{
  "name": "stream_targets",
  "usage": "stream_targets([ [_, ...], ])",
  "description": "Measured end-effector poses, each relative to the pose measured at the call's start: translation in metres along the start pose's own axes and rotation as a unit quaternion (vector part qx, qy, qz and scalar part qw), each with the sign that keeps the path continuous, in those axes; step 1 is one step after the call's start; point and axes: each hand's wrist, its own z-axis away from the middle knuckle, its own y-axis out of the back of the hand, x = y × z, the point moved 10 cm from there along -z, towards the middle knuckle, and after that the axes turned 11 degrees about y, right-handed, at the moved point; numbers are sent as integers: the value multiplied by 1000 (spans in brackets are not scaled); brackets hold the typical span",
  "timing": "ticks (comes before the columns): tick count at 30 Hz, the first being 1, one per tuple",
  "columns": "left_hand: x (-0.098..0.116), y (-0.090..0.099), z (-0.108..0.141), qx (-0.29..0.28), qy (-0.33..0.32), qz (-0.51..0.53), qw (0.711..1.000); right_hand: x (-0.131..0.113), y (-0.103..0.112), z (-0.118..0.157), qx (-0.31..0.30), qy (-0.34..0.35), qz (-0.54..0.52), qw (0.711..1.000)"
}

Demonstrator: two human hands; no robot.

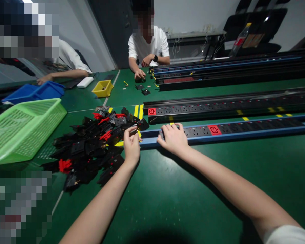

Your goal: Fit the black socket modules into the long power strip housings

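Observation:
A blue channel rail (234, 134) lies across the table, with a row of black socket modules (197, 131) and one red socket module (215, 130) seated in it. My right hand (175, 139) is closed over the leftmost black socket module in the rail, thumb on the near side and fingertips on the far side. My left hand (132, 146) is at the rail's left end, its fingers curled toward the thumb; what lies between them is hard to make out. Just left of it is a heaped pile of loose black and red socket modules (85, 147).
Beyond the blue rail lie a black rail (218, 105) with sockets and more long rails (205, 81). A green basket (27, 132), blue bins (38, 91) and a yellow bin (103, 88) stand left. Two people sit across; one person's hand (140, 75) touches a small black part.

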Motion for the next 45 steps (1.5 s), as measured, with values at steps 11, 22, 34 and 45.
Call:
stream_targets([
  [11,10,-17,1,-85,-84,-112,987,1,-4,0,-10,18,5,1000],
  [22,0,-24,-7,-123,-50,-131,982,2,-5,1,-9,17,3,1000],
  [34,11,-27,-4,-123,-93,-193,969,0,-2,4,10,33,22,999],
  [45,7,-31,-1,-136,-70,-209,966,-4,-1,4,16,58,51,997],
])
